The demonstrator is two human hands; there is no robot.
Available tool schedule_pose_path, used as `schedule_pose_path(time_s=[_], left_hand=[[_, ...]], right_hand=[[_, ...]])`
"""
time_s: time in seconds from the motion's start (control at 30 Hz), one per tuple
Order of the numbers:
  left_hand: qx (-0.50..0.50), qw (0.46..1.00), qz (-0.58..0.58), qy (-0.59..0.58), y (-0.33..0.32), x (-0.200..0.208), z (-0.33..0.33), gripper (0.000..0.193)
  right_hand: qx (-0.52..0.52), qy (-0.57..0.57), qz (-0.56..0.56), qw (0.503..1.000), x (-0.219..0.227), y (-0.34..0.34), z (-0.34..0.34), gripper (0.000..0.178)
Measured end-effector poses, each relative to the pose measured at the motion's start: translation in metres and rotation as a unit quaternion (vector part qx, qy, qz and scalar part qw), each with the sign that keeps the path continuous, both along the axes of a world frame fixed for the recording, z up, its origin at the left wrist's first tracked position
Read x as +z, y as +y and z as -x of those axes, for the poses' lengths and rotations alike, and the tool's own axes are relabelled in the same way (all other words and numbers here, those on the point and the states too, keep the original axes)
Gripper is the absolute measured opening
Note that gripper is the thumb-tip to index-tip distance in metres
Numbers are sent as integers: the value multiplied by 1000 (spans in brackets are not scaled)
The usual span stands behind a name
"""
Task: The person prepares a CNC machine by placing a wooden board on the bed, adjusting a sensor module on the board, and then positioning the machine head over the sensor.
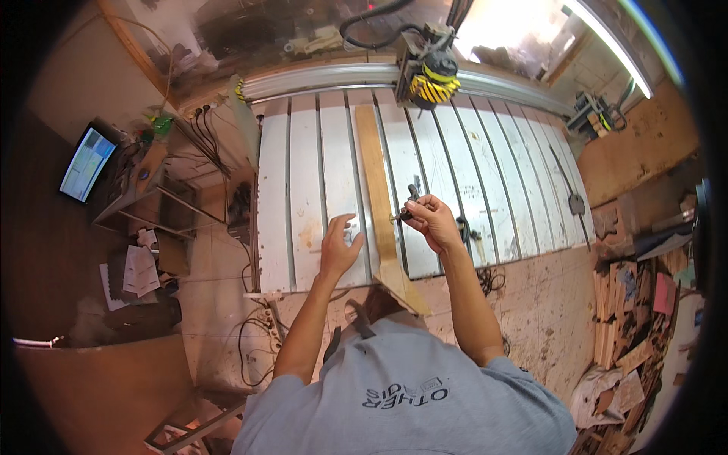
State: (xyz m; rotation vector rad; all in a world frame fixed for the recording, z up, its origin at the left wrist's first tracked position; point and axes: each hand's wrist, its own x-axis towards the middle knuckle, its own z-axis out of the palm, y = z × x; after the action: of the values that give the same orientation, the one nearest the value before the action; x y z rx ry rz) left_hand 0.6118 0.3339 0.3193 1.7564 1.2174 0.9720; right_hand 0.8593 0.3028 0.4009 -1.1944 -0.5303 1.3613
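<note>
Slatted white machine bed (303, 189), grooves running lengthwise, paint scuffed and stained. Long wood strip (375, 182) lying flat along one slat near middle, near end widening and overhanging front edge. Dark clamp (576, 203) with thin rod at right side of bed. Small dark bits (466, 227) right of strip, too small to tell. Gantry rail (326, 80) across far end, yellow-black router (432, 80) mounted on it.

Dusty workshop floor (531, 303), scrap wood pile (629, 318) at right, lit screen (87, 163) at left, bright strip light (610, 42) overhead.
</note>
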Motion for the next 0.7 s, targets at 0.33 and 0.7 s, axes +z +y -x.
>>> schedule_pose_path(time_s=[0.33, 0.7], left_hand=[[-100, 981, -111, 127, 101, -28, -44, 73], [-132, 970, -91, 185, 126, -45, -54, 79]], right_hand=[[-59, -442, -169, 879, -63, 169, -21, 26], [-54, -613, -248, 748, -133, 356, -46, 22]])
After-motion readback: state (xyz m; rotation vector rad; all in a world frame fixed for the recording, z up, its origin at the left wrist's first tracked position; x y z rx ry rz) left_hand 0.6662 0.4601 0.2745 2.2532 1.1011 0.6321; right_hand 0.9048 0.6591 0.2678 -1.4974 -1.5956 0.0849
